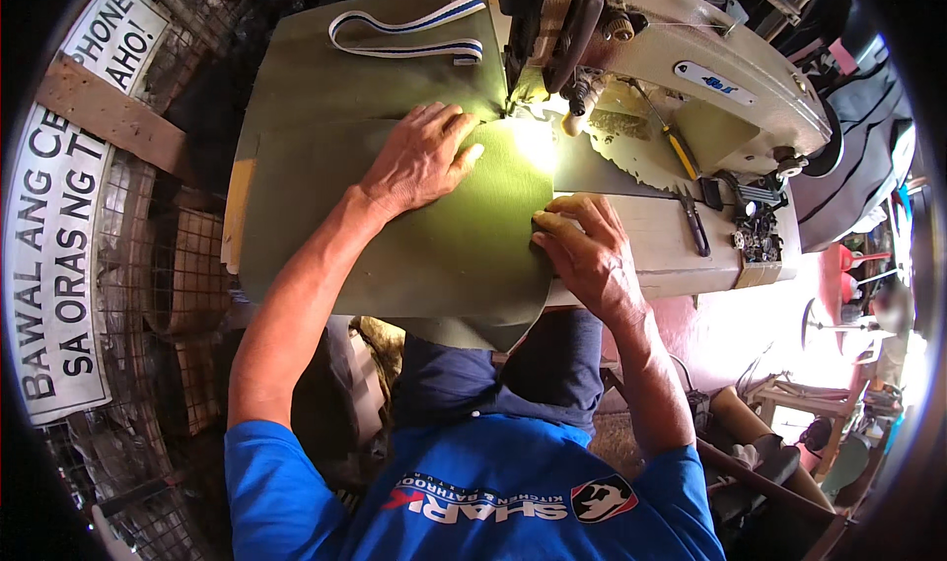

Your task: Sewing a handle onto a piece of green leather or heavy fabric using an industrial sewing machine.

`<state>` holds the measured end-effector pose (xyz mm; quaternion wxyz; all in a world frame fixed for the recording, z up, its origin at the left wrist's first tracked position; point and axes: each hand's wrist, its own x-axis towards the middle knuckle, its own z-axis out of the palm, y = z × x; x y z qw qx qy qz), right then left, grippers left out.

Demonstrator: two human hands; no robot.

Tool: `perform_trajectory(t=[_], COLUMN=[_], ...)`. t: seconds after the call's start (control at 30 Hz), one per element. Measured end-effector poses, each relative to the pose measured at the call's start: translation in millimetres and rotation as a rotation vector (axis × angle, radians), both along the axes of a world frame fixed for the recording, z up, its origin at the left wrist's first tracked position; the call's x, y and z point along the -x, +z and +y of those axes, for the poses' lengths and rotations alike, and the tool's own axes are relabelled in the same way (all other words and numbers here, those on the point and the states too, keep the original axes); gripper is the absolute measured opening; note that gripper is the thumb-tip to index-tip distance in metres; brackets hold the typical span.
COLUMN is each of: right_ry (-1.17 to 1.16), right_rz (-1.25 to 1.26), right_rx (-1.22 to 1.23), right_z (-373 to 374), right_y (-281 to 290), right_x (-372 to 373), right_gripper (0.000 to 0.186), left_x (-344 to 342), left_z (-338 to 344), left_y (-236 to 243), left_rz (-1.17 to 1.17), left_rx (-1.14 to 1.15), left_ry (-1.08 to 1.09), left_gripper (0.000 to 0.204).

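Note:
An olive-green sheet of material [395, 265] covers the sewing bed and hangs over its front edge. My left hand [421, 157] lies on it, fingers open, just left of the lit needle area [523, 117] of the sewing machine [671, 58]. Lower down on the right, my right hand [587, 245] grips the sheet's edge between thumb and fingers. A blue-and-white striped strap [385, 21] lies looped on the material at the top.
A yellow-handled screwdriver [681, 147], dark scissors [697, 231] and small metal parts [760, 241] rest right of the needle. Signboards [59, 255] and wire mesh [192, 295] stand left. Dark padded material [848, 147] and a wooden stand [819, 408] are at right.

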<state>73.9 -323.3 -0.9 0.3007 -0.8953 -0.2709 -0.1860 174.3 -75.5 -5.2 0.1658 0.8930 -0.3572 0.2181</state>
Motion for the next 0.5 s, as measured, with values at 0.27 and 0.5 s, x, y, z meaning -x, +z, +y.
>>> perform_trajectory(t=[0.27, 0.5], right_ry=[-0.268, -0.217], right_rz=[0.424, 0.743], right_rx=[-0.113, -0.126], right_z=[13.5, 3.4], right_y=[16.0, 22.1], right_x=[-12.8, -42.1], right_gripper=[0.013, 0.017], left_x=[5.5, 7.6], left_z=[-4.1, -4.7], left_y=[-0.6, 1.4], left_rz=[0.035, 0.04], left_rx=[-0.009, 0.016], left_ry=[0.064, 0.071], left_gripper=[0.05, 0.051])
